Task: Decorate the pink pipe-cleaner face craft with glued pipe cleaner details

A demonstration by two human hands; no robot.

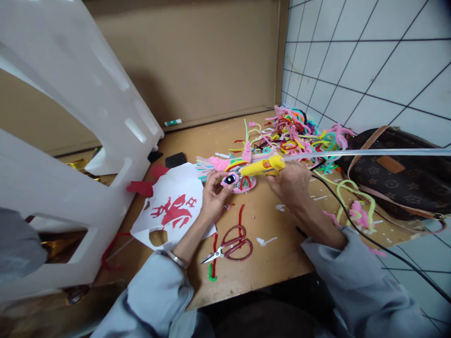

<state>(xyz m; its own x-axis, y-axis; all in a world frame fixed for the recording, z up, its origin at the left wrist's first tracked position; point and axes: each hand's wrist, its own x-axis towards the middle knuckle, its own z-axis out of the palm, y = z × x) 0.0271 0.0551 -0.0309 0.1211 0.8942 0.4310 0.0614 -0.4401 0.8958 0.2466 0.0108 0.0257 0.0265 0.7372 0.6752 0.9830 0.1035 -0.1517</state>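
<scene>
My left hand (213, 195) grips the left side of a pink craft figure (246, 184) made of fuzzy pipe cleaners, with a large black-and-white eye (230, 179) by my fingertips. In my right hand (291, 184) is a yellow hot glue gun (262, 166), its nozzle pointing left at the figure, close beside the eye. A long clear glue stick (369, 152) runs out of the gun's back to the right. I cannot tell whether the nozzle touches the figure. Red-handled scissors (238, 242) lie open on the table in front of both hands.
White paper with red cut-outs (172, 211) lies left, beside a white plastic stool (116, 141). Tangled pipe cleaners (292, 134) heap at the back right, near a brown patterned handbag (387, 169). A black cord (338, 211) trails right. A marker (173, 122) lies at the back.
</scene>
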